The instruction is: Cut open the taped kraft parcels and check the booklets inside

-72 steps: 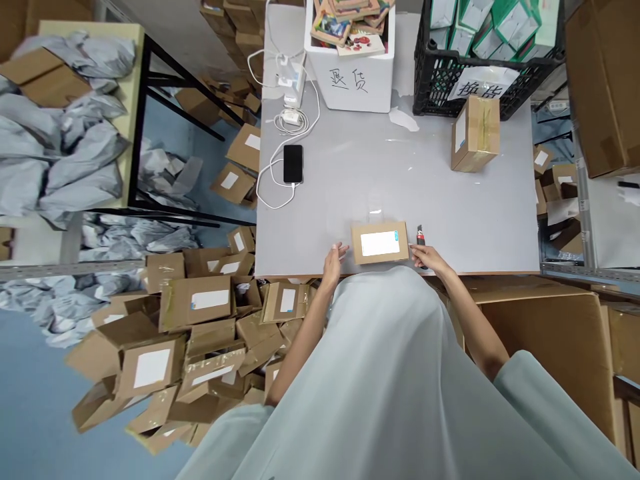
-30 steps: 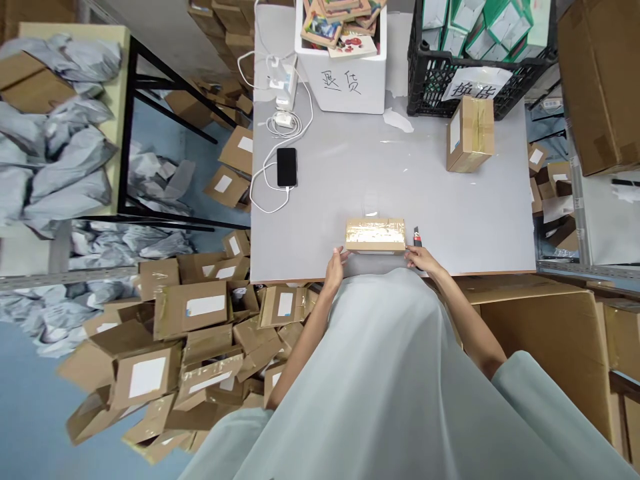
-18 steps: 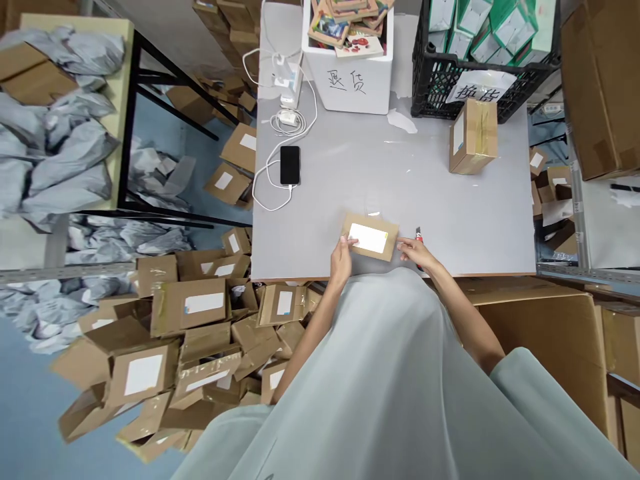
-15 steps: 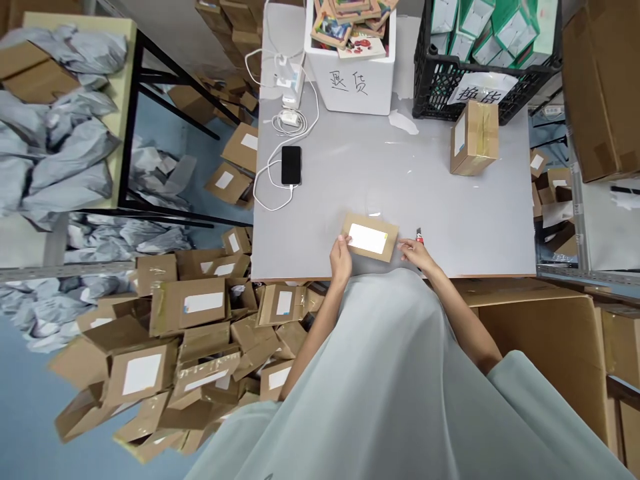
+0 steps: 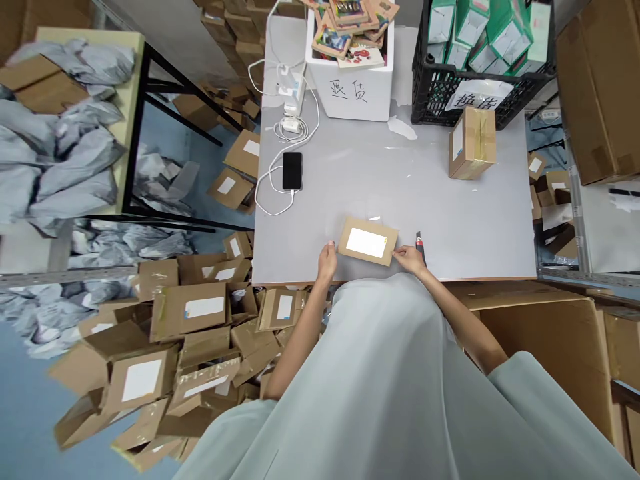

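A small flat cardboard box (image 5: 345,252) with a white label (image 5: 367,243) lies slightly turned at the table's front edge. Left of it, my left hand (image 5: 327,263) is closed, apart from the box; whatever its fingertips might hold is too small to make out. My right hand (image 5: 411,259) is closed, its fingertips pinching the box's right edge near the lower corner. Just beyond that hand lies a red and black utility knife (image 5: 420,247), blade end pointing away from me, on the grey table (image 5: 350,173).
A taped carton (image 5: 471,145) stands before a black crate (image 5: 435,83) of green-and-white boxes. A white bin (image 5: 350,100) holds picture boxes. At left are a phone (image 5: 293,171), cables and a power strip (image 5: 295,93). Opened cartons (image 5: 205,307) pile up beside the table.
My left hand has come off the box and moved left. My right hand has moved left onto the box's right edge, and more of the knife shows.
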A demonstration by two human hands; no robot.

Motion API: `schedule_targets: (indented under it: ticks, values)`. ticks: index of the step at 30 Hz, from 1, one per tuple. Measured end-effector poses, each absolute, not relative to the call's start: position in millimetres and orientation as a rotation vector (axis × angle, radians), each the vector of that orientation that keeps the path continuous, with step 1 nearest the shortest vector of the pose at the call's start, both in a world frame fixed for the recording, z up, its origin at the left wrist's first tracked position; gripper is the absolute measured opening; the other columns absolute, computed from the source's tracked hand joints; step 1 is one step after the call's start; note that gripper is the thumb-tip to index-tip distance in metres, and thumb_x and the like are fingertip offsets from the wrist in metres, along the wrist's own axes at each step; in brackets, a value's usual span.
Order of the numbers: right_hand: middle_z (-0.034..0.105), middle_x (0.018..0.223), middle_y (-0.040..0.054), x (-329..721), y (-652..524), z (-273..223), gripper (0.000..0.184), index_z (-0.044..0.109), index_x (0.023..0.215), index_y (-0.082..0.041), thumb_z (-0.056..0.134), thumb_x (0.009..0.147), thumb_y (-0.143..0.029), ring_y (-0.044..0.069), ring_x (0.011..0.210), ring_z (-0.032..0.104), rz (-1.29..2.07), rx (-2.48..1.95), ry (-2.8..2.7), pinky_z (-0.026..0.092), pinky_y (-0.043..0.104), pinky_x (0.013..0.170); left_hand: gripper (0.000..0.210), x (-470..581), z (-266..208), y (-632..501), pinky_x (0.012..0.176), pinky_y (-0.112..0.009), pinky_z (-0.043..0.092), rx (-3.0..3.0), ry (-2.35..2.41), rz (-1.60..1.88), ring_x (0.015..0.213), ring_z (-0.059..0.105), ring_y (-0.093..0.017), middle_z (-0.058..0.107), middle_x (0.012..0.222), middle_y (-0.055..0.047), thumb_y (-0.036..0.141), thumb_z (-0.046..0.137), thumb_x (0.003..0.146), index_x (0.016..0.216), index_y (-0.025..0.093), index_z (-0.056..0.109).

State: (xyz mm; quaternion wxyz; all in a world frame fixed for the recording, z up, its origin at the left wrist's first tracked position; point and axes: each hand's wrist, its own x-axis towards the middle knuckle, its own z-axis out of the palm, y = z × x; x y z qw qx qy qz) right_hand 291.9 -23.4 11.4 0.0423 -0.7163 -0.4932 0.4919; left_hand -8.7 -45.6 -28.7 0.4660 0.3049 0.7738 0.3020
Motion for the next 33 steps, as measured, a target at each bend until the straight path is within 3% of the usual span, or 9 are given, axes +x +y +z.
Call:
schedule_targets:
  ticks: [5, 12, 16, 20, 25, 29, 33]
  values:
    - [0.088, 0.104, 0.0091, 290.4, -21.6, 16.2, 0.013, 0.087, 0.089, -0.025, 0.077, 0.096, -0.03, 0.031, 0.11, 0.082, 1.44, -2.219, -1.602, 0.059, 0.033, 0.091, 0.057, -16.4, -30.6, -34.7, 0.13, -0.048, 0.043, 0.706, 1.866, 0.698, 0.151, 0.062, -0.034, 0.069, 0.156, -0.022, 0.052, 0.038, 0.113, 0.135, 0.013, 0.074]
    - [0.087, 0.098, 0.0102, 307.6, -25.3, 23.4, 0.013, 0.086, 0.086, -0.023, 0.075, 0.092, -0.022, 0.029, 0.102, 0.082, 1.391, -2.283, -1.609, 0.059, 0.033, 0.088, 0.062, -7.7, -27.1, -21.6, 0.125, -0.048, 0.047, 0.685, 1.773, 0.681, 0.146, 0.065, -0.032, 0.071, 0.153, -0.023, 0.059, 0.036, 0.112, 0.134, 0.014, 0.074]
    - [0.087, 0.112, 0.0138, 326.3, -34.7, 31.8, 0.023, 0.086, 0.112, -0.019, 0.068, 0.098, -0.019, 0.032, 0.113, 0.08, 1.269, -2.341, -1.556, 0.059, 0.04, 0.102, 0.067, 13.9, -20.6, -22.0, 0.118, -0.044, 0.053, 0.725, 1.668, 0.679, 0.128, 0.074, -0.031, 0.081, 0.132, -0.019, 0.065, 0.035, 0.112, 0.117, 0.015, 0.079]
    - [0.082, 0.136, 0.0126, 327.8, -50.5, 45.8, 0.037, 0.076, 0.139, -0.02, 0.062, 0.107, -0.032, 0.027, 0.117, 0.079, 1.218, -2.222, -1.5, 0.059, 0.041, 0.109, 0.067, 33.8, -8.6, -31.2, 0.11, -0.043, 0.057, 0.759, 1.621, 0.678, 0.121, 0.074, -0.032, 0.084, 0.121, -0.015, 0.073, 0.042, 0.109, 0.105, 0.018, 0.08]
    - [0.071, 0.156, 0.0123, 302.6, -62.1, 65.3, 0.053, 0.073, 0.147, -0.025, 0.076, 0.101, -0.052, 0.027, 0.115, 0.081, 1.354, -1.926, -1.452, 0.063, 0.04, 0.106, 0.066, 47.1, 12.8, -46.4, 0.11, -0.043, 0.058, 0.796, 1.558, 0.731, 0.125, 0.073, -0.032, 0.082, 0.128, -0.013, 0.074, 0.044, 0.108, 0.12, 0.02, 0.08]
    - [0.075, 0.153, 0.0105, 287.9, -55.1, 75.1, 0.058, 0.069, 0.156, -0.025, 0.072, 0.104, -0.053, 0.029, 0.12, 0.081, 1.405, -1.803, -1.539, 0.061, 0.039, 0.108, 0.05, 46.7, 27.2, -55.7, 0.11, -0.045, 0.06, 0.896, 1.551, 0.833, 0.125, 0.074, -0.032, 0.078, 0.138, -0.014, 0.058, 0.073, 0.098, 0.13, 0.02, 0.079]
    - [0.075, 0.153, 0.0085, 280.4, -44.5, 73.6, 0.052, 0.07, 0.155, -0.025, 0.069, 0.107, -0.046, 0.028, 0.114, 0.083, 1.47, -1.756, -1.56, 0.061, 0.04, 0.108, 0.048, 38.2, 34.1, -61.9, 0.108, -0.046, 0.062, 0.936, 1.594, 0.871, 0.125, 0.074, -0.031, 0.076, 0.141, -0.016, 0.051, 0.076, 0.096, 0.132, 0.02, 0.078]
